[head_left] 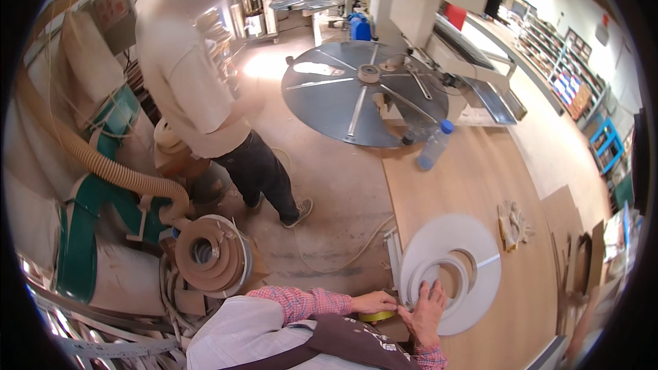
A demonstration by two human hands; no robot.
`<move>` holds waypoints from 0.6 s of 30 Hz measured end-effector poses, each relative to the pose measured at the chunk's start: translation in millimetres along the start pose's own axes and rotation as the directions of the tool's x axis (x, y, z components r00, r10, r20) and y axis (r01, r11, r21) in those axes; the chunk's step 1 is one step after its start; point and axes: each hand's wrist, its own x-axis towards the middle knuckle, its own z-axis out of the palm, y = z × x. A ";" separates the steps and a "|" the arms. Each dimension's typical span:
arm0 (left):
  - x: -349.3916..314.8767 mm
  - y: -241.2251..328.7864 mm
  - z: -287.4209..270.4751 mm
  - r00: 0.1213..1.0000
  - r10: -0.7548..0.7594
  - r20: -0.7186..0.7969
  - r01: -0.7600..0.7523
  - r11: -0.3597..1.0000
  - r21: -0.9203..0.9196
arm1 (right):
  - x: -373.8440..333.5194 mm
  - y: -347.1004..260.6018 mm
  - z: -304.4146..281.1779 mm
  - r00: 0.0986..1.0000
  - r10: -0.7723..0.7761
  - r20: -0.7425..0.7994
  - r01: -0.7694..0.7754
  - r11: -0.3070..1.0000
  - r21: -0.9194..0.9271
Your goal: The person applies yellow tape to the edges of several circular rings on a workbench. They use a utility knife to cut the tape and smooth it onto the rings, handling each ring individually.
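Note:
My left hand (375, 302), fingers bent and closed, grips a bright yellow roll that looks like tape (377, 316) near the table's left edge. Beside it, my right hand (426, 310) lies with fingers stretched over a small white ring (417, 275); its thumb points toward the left hand. Under that ring is a large flat white ring (473, 233) with a wide hole that shows the wooden table (473, 181). Part of the small ring is covered by my right hand.
A work glove (513, 225) and a bottle with a blue cap (433, 147) are on the table. Beyond stands a large dark turntable (322, 106). At left are a co-worker (199, 96), a ribbed hose (113, 164) and stacked brown coils (205, 257).

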 end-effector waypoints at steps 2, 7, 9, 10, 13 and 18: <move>12.1 -11.5 -2.7 0.971 0.236 -0.042 -0.224 0.954 0.199 | 1.4 -0.7 -4.8 1.000 0.000 0.010 0.000 1.000 0.007; 32.8 -20.3 2.1 0.949 0.314 -0.033 -0.279 0.882 0.379 | -1.8 8.2 2.7 1.000 -0.013 -0.015 0.012 0.999 -0.041; 30.9 -17.2 0.9 0.954 0.293 -0.068 -0.248 0.893 0.374 | -5.2 3.4 6.6 0.999 -0.006 -0.049 0.004 0.998 -0.058; 37.6 -26.6 3.4 0.948 0.308 -0.085 -0.259 0.897 0.357 | -7.7 1.4 8.6 0.998 0.002 -0.058 -0.006 0.997 -0.076; 42.7 -37.6 11.8 0.926 0.362 -0.109 -0.299 0.877 0.376 | -17.1 0.6 8.6 0.998 0.041 -0.040 -0.045 0.995 -0.088; 39.5 -31.3 10.7 0.937 0.327 -0.127 -0.259 0.889 0.377 | -19.2 12.7 8.4 0.999 -0.036 -0.005 0.035 0.996 -0.088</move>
